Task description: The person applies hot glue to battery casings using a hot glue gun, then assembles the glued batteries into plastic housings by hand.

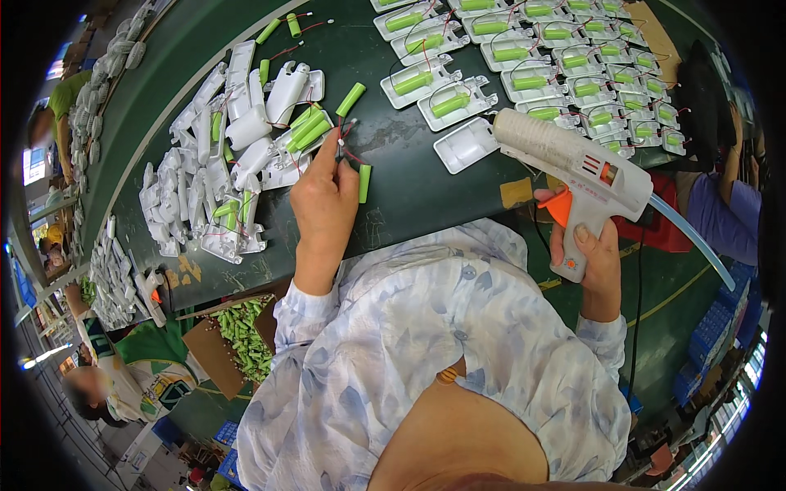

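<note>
In my right hand [602, 258] is a white hot glue gun [602, 176] with an orange trigger. My fingers wrap its handle, its wrapped nozzle end points left over the table, and a pale glue stick trails from its back. My left hand [325, 200] reaches over the table with its index finger stretched out and its thumb apart. The fingertip is beside thin red wires and a white connector; the other fingers are partly hidden. A green battery cell [364, 184] lies right of that hand, and several green cells [309, 131] lie just beyond it.
A heap of white plastic housings [192, 180] covers the table's left. Rows of white shells with green cells [573, 61] fill the far right; one bare shell [465, 146] lies near the nozzle. A cardboard box of green cells [246, 335] stands below left. Other people work nearby.
</note>
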### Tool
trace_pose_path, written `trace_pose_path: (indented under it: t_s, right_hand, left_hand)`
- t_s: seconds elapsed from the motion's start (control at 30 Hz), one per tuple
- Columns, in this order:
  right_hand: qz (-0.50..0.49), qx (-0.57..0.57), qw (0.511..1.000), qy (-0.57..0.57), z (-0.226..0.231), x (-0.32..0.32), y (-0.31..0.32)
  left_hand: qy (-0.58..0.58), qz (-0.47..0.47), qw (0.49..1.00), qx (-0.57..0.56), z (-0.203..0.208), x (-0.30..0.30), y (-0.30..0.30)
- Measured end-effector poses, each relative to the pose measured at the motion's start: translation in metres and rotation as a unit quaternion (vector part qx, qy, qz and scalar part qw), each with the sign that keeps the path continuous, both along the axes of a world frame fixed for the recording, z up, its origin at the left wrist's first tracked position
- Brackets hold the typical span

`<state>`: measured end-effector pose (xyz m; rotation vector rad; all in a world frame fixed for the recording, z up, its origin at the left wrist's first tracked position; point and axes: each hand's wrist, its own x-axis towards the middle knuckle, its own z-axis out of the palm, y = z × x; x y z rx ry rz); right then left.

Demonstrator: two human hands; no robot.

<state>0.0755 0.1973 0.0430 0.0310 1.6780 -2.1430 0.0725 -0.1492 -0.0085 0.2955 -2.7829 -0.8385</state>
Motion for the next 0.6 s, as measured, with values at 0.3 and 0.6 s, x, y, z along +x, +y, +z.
trace_pose_path:
  t_s: [0.3,0.6]
  right_hand:
    - [0.036,0.07,0.996,-0.038,0.012,0.016,0.011]
    - [0.089,0.098,0.99,-0.044,0.02,0.012,0.001]
  left_hand:
    - [0.004,-0.03,0.974,0.226,0.001,0.031,0.008]
    - [0.024,-0.16,0.983,-0.081,0.019,0.008,0.022]
